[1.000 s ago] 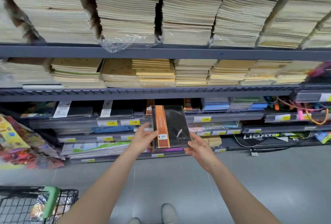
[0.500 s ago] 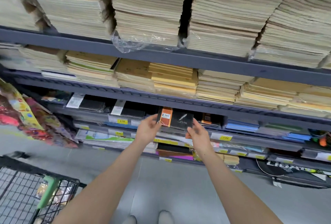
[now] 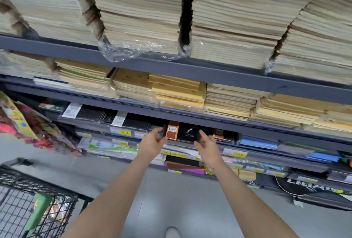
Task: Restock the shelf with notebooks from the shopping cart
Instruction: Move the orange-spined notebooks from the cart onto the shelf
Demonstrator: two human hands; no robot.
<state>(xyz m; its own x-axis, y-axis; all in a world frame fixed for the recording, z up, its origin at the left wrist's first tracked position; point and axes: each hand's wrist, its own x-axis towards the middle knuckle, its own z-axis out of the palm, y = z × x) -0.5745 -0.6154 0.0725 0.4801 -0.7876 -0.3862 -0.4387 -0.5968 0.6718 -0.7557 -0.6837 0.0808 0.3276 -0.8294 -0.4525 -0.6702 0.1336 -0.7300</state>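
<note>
While your left hand (image 3: 152, 143) pinches the black, orange-banded notebook (image 3: 182, 133) on the lip of the grey metal shelf (image 3: 262, 154) and blur hides whether your right hand (image 3: 208, 146) grips it, releasing early could drop it.

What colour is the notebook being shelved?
Notebook: black with an orange spine strip; head view.

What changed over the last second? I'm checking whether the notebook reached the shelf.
The black notebook with an orange spine moved forward from mid-air into the grey shelf. Left hand and right hand followed, still at its edges. Black wire cart stayed.
</note>
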